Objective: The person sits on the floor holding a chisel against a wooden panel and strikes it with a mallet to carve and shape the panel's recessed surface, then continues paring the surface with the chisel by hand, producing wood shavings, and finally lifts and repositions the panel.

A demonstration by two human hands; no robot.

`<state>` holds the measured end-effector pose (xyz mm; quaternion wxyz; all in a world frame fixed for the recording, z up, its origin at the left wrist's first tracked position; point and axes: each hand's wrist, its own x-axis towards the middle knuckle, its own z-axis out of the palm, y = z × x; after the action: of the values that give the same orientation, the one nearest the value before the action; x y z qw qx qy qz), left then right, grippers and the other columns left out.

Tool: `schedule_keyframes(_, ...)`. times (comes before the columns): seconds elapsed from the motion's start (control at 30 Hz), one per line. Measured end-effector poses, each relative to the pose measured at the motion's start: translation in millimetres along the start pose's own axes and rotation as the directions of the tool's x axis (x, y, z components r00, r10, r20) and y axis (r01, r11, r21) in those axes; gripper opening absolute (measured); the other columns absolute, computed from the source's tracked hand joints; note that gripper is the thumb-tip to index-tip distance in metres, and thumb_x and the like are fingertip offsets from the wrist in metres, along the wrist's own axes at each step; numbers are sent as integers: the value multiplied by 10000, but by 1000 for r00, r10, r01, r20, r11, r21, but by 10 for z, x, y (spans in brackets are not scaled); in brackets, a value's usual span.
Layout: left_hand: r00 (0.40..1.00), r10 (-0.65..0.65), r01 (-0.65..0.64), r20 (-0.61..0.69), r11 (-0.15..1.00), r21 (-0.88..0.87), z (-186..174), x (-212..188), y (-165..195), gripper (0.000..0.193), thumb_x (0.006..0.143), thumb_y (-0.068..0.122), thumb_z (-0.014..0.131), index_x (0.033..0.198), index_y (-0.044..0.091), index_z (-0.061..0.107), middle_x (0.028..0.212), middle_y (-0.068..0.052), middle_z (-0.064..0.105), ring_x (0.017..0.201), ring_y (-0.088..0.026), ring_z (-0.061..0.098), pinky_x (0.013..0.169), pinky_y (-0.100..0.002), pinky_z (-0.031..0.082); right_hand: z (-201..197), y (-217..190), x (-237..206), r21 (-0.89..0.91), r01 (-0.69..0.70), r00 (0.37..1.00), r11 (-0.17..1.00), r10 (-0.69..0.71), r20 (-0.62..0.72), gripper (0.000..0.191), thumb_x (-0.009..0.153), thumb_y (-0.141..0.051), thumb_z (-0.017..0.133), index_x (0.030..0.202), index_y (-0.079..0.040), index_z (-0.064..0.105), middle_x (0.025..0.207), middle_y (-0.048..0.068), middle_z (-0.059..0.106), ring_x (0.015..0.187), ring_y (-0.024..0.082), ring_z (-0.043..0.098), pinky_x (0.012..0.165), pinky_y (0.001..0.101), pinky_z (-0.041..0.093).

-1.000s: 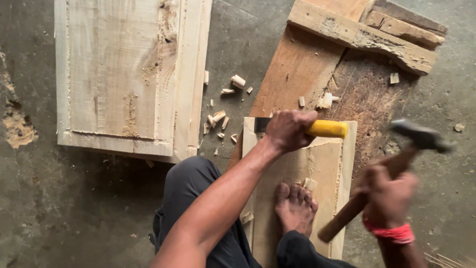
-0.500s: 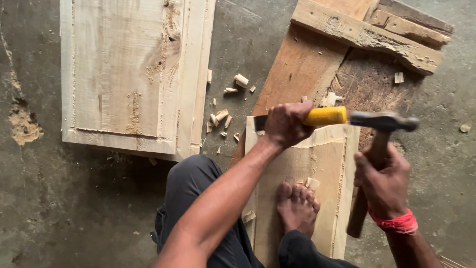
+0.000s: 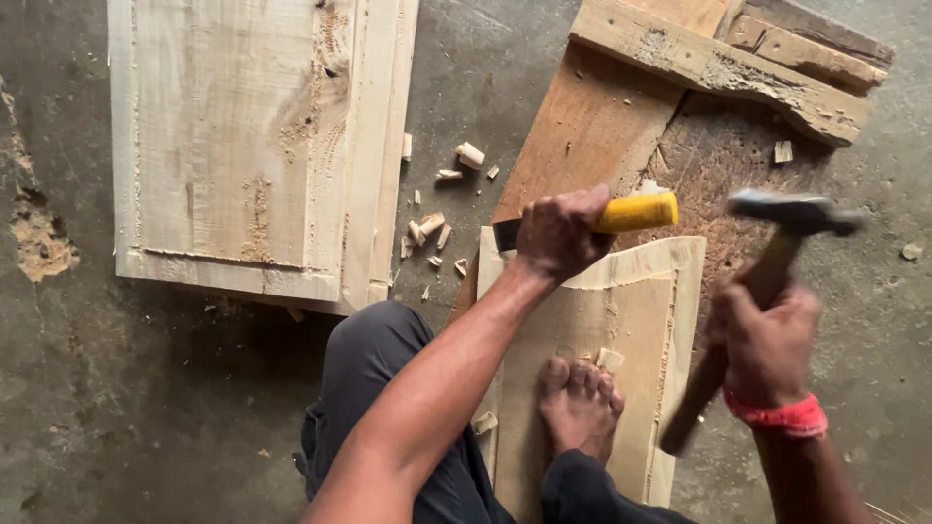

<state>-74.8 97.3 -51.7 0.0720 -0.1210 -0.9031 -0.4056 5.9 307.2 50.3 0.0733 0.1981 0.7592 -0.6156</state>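
I note the right hand (image 3: pixel 767 340) has drawn the gripped hammer (image 3: pixel 791 212) back off the yellow-handled chisel (image 3: pixel 621 213), which the left hand (image 3: pixel 558 233) clamps at frame centre against the pale board (image 3: pixel 631 320).

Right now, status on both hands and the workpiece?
Left hand gripping yellow-handled chisel on the carved panel. Right hand holding hammer raised off the chisel. Bare foot pins panel.
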Motion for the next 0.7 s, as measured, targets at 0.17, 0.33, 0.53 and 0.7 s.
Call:
schedule_keyframes(0.17, 1000, -11, 11, 27, 1000, -7, -27, 14, -7, 144, 874, 203, 660, 827, 121, 551, 663, -93, 672, 577, -274, 704, 520, -446, 562, 44, -107, 49, -68, -75, 991, 995, 82, 106, 140, 923, -39, 658, 1002, -46, 542, 698, 1, 527, 513, 86, 501, 426, 277, 439)
schedule_keyframes(0.33, 999, 25, -25, -22, 1000, -2, -39, -2, -27, 129, 880, 196, 647, 834, 123, 551, 690, -92, 680, 614, -278, 711, 537, -444, 564, 98, -181, 41, 143, -8, 1000, 990, 10, -12, 114, 1007, -64, 630, 962, -42, 528, 753, -3, 567, 574, 76, 530, 501, 259, 470)
schedule_keyframes(0.53, 999, 36, -37, -35, 999, -11, -38, -9, -70, 147, 865, 207, 652, 805, 120, 550, 653, -101, 660, 594, -290, 699, 530, -449, 559, 76, -187, 96, -94, -121, 987, 988, 130, 92, 121, 906, -44, 648, 915, -64, 529, 687, -15, 531, 501, 83, 498, 422, 271, 430)
schedule_keyframes(0.7, 1000, -20, 22, 24, 995, -94, -90, -12, -53, 165, 907, 231, 627, 807, 129, 545, 636, -91, 643, 552, -281, 683, 518, -429, 564, 58, -171, 109, 163, -67, 998, 984, 68, 4, 196, 1011, -61, 653, 911, -68, 484, 697, -24, 510, 568, 80, 478, 478, 265, 399)
